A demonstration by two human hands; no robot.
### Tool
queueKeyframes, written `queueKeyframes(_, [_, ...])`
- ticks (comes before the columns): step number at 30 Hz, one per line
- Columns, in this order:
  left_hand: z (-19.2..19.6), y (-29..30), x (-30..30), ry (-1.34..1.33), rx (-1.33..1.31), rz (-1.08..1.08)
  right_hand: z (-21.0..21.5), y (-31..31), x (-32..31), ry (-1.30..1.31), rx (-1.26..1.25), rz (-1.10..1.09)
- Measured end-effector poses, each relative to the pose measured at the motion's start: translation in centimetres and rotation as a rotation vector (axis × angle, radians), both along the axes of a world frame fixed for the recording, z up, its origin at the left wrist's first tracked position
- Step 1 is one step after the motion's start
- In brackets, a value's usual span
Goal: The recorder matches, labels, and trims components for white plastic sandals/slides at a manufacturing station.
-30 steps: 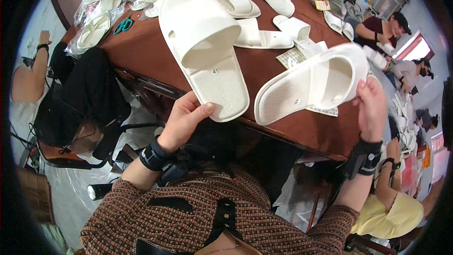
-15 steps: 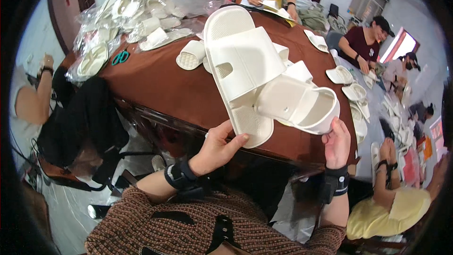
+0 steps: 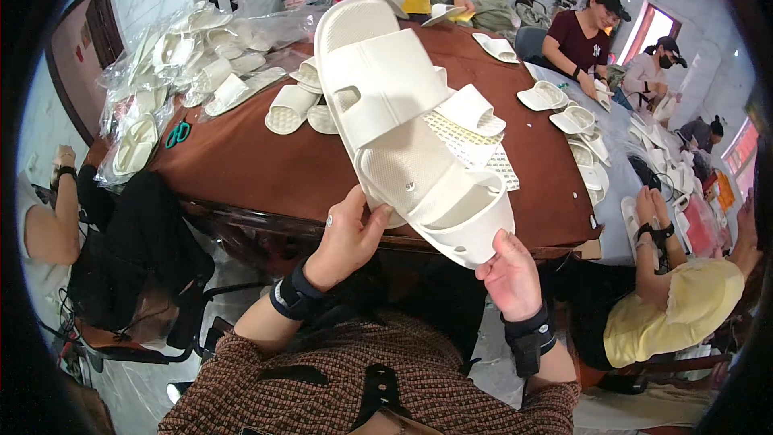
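your left hand (image 3: 348,235) reached up with the thumb and fingers gripping the heel of a white slipper (image 3: 378,105), held sole-side down above the brown counter (image 3: 266,169). your right hand (image 3: 509,274) gripped the end of a second white slipper (image 3: 463,217), which sat nested against the first. both were pale, moulded, with wide straps and dotted insoles.

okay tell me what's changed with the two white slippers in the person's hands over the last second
The two slippers were held apart, side by side; the right hand has swung its white slipper leftward, in under the larger white slipper in the left hand, so they now overlap and touch. Each hand has kept its grip throughout. The loose slippers on the brown table and the bagged slippers at its left lie as before.
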State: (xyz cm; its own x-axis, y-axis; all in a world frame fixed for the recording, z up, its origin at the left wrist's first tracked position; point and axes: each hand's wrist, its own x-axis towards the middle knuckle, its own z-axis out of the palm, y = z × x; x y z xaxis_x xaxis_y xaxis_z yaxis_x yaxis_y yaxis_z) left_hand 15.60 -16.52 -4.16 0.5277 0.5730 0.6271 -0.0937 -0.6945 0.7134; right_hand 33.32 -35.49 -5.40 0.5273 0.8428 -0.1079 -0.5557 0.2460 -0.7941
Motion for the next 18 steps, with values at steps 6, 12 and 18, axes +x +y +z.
queueKeyframes(6, [0.4,-1.3,-0.1,0.037,-0.112,-0.096,-0.4,0.6,-1.0,0.166,0.108,-0.032])
queueKeyframes(12, [-0.7,-2.3,0.7,0.11,-0.063,-0.131,1.0,1.6,-2.2,0.216,0.215,0.107])
queueKeyframes(18, [-1.4,-3.1,0.8,0.118,-0.131,-0.143,2.0,3.7,-3.8,0.232,0.259,0.113])
